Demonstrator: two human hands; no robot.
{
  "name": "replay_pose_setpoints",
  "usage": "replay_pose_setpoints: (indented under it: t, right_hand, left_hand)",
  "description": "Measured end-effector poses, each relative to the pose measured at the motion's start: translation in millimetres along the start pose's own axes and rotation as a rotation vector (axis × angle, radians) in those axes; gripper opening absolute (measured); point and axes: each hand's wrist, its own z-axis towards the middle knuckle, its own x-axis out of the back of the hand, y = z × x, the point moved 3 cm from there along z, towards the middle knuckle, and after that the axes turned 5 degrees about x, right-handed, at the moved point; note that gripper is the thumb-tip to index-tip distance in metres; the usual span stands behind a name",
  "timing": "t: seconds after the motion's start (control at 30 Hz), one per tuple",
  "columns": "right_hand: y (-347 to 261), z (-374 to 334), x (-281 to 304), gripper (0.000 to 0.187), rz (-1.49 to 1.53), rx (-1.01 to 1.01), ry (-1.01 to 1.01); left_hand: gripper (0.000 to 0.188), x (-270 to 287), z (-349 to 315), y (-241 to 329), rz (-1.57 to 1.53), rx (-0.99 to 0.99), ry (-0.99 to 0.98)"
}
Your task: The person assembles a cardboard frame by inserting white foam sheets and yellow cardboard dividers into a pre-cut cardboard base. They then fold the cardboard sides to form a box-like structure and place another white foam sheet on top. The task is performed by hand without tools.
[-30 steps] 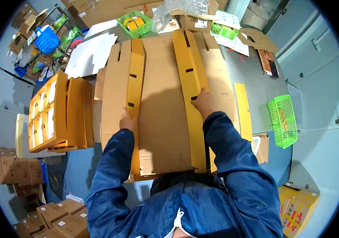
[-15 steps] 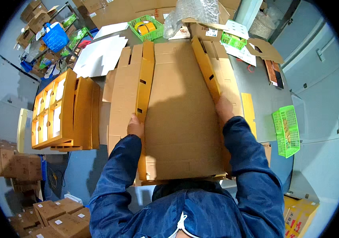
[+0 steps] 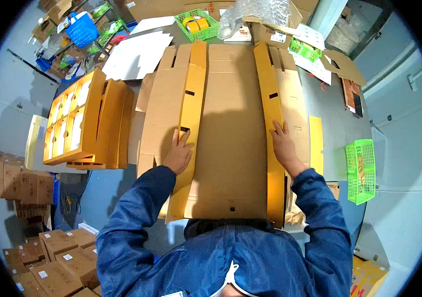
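Touching yellow strips (image 3: 192,108): left hand (image 3: 178,154), right hand (image 3: 285,146), grip unclosed; green basket (image 3: 206,34) holding tape (image 3: 197,24).

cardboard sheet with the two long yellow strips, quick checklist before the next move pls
1. Left hand touching the left yellow strip: ok, fingers on it near a dark slot.
2. Right hand touching the right yellow strip: ok.
3. Strips apart: ok, the cardboard sheet shows between them.
4. Strips truly parallel: cannot tell, the fisheye bends straight edges.
5. Underside of the sheet: cannot tell, hidden.
6. Tape within arm's reach: cannot tell; it sits in a green basket beyond the far edge.
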Motion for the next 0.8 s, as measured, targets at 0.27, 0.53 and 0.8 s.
replay_pose_setpoints:
  t: [0.27,0.53,0.8]
  right_hand:
    - [-5.7,-95.9,63.8,0.048,-0.064,0.537,-0.199]
    - [-20.5,-110.2,19.1,0.020,-0.060,0.684,-0.748]
    - [-23.3,-69.1,3.3,0.021,0.317,0.002,-0.293]
  left_hand:
    - [0.045,50.8,-44.8,-12.4,0.548,-0.560,-0.303]
    - [0.016,6.7,-51.1,-10.6,0.291,-0.678,-0.593]
    - [0.019,-18.8,-33.9,40.1,0.055,-0.233,-0.445]
